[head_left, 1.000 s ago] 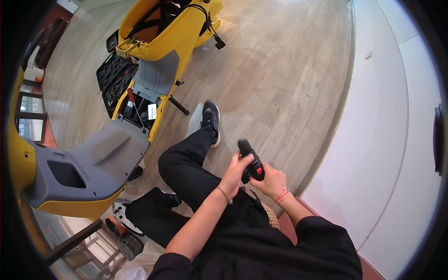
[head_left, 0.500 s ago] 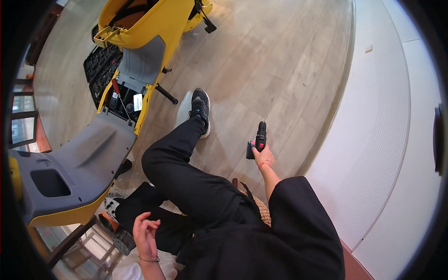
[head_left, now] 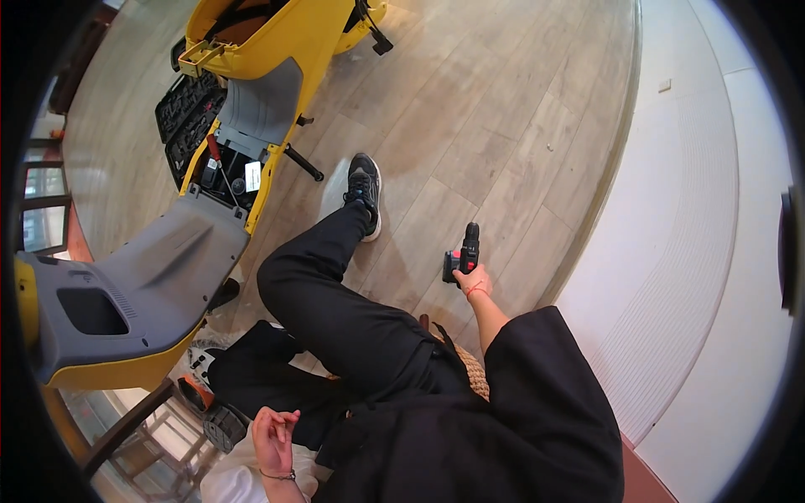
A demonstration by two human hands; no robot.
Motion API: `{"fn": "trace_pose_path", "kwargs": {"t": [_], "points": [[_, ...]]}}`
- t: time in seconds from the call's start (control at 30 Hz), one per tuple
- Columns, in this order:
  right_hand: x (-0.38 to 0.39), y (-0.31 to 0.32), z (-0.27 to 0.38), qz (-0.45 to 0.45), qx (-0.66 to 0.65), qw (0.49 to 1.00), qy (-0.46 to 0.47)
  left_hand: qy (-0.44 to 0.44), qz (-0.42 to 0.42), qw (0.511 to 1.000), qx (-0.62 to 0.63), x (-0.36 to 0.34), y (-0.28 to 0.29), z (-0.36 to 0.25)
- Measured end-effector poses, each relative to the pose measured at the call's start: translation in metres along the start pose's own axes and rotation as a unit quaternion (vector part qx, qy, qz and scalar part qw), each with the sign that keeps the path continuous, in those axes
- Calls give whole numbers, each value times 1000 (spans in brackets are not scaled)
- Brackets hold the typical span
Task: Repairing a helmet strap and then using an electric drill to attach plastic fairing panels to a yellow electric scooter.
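My right hand [head_left: 475, 279] is closed around the grip of a black cordless drill [head_left: 470, 243] with red accents. The drill is held out over the floor, its chuck pointing away from me. My left hand [head_left: 273, 438] is near my lap, over my dark trousers, with the fingers curled in toward the thumb. Whatever those fingers may hold is too small or hidden to make out. On the left stands a yellow and grey scooter body [head_left: 164, 272]. Its middle compartment is uncovered, and a red-handled screwdriver [head_left: 215, 149] lies across it.
An open black tool case [head_left: 178, 126] lies on the floor beyond the scooter. A woven seat [head_left: 475, 375] shows under me. White plastic wrapping [head_left: 231, 479] is at lower left, beside a dark shoe sole [head_left: 225, 427]. A ribbed white wall panel [head_left: 671, 251] bounds the right.
My left hand has shifted a little to the right and down, its fingers drawn closer together. The drill stays nearly in place in my right hand. The whole view has shifted slightly.
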State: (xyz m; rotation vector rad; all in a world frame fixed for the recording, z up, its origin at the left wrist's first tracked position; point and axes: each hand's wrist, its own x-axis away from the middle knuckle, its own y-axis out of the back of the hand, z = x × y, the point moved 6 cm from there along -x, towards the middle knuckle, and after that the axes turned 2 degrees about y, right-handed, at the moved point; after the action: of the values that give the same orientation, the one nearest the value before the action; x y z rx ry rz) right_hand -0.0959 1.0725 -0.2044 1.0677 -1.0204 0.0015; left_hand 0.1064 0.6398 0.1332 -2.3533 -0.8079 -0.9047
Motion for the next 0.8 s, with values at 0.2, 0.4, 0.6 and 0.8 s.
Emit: {"fn": "trace_pose_path", "kwargs": {"t": [0.2, 0.4, 0.6, 0.8], "points": [[8, -17, -18, 41, 1, 999, -14, 0, -33, 999, 34, 10, 10, 5], [13, -9, -14, 25, 1, 1000, -14, 13, -40, 998, 44, 17, 16, 15], [17, 25, -16, -93, -35, 993, 71, 10, -57, 998, 40, 24, 31, 17], [14, 48, 39, 77, -305, 934, 170, -46, -118, 991, 46, 32, 62, -12]]}}
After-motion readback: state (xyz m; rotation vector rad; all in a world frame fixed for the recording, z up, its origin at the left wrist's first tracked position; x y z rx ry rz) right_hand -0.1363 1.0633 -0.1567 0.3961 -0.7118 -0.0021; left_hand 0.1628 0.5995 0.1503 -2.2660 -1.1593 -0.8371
